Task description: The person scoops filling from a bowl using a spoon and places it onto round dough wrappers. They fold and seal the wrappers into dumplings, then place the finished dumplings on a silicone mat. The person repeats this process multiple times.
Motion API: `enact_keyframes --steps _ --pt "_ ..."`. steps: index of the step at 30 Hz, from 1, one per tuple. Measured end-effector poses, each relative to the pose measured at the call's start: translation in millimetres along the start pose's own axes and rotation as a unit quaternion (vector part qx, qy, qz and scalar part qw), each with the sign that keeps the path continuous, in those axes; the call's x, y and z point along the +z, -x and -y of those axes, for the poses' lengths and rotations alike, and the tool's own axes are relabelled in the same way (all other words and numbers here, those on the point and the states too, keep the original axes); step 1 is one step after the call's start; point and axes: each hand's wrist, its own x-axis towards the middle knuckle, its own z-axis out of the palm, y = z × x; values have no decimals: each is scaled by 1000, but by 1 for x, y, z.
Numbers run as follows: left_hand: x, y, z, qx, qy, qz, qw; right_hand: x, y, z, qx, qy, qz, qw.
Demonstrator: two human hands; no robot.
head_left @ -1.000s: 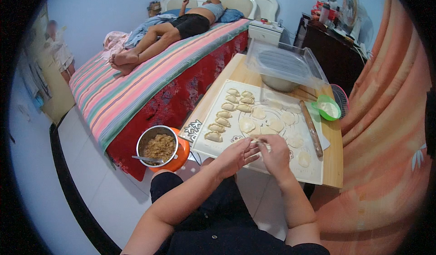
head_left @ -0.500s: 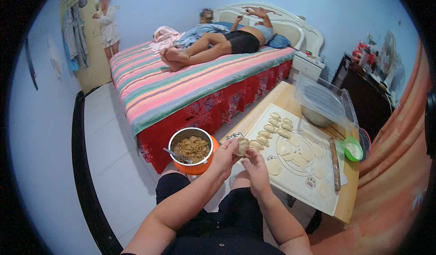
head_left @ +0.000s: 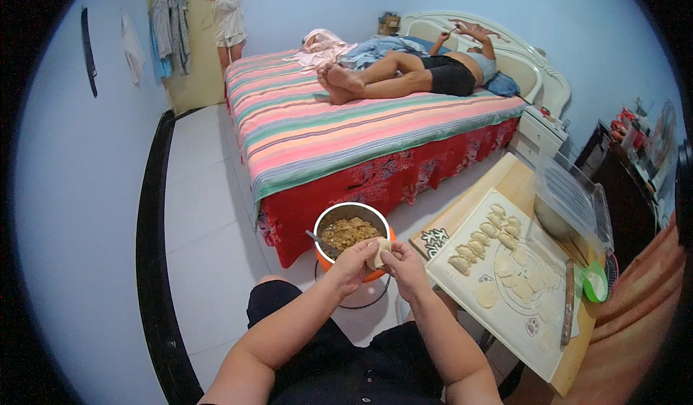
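In front of me, both hands pinch one dumpling [head_left: 378, 254] of pale dough, folded over. My left hand [head_left: 352, 266] is closed on its left side, and my right hand [head_left: 404, 269] presses its right edge between thumb and fingers. Just behind them stands an orange pot [head_left: 327, 261] with a pale rim. Brown minced filling [head_left: 351, 232] lies inside it, and a spoon [head_left: 322, 242] leans on the left rim. To the right, a white mat [head_left: 462, 304] bears rows of shaped dumplings [head_left: 478, 245] and several flat round wrappers [head_left: 488, 294].
A wooden table [head_left: 498, 176] carries the mat, a rolling pin [head_left: 568, 304], a green bowl [head_left: 595, 284] of white powder and a clear plastic box [head_left: 603, 217]. Beyond is a striped bed [head_left: 361, 127] with a person [head_left: 411, 73] lying on it; another person [head_left: 229, 15] stands by the door.
The view has swung left, so the room sits further right. My hands and the dumpling have come in front of the pot, and my right fingers have closed more tightly on the dough.
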Motion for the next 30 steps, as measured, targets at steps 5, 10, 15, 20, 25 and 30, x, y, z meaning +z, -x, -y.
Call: enact_keyframes --steps 5,10,15,20,25,30 --pt "-72 -24 2 63 -7 -28 998 17 -26 -29 -4 50 -12 999" --pt "-140 -38 -38 188 103 -142 966 27 -60 -60 -8 204 -12 979" --pt "-170 -34 -49 234 133 -177 947 57 -100 -78 -78 468 48 879" --pt "-177 -39 -60 245 168 -214 930 89 -130 -101 -149 596 86 784" --pt "-188 -45 -64 242 185 -225 925 120 -156 -123 -152 658 131 726" --pt "-170 -46 -79 241 183 -225 926 111 -173 -134 -190 655 146 716"
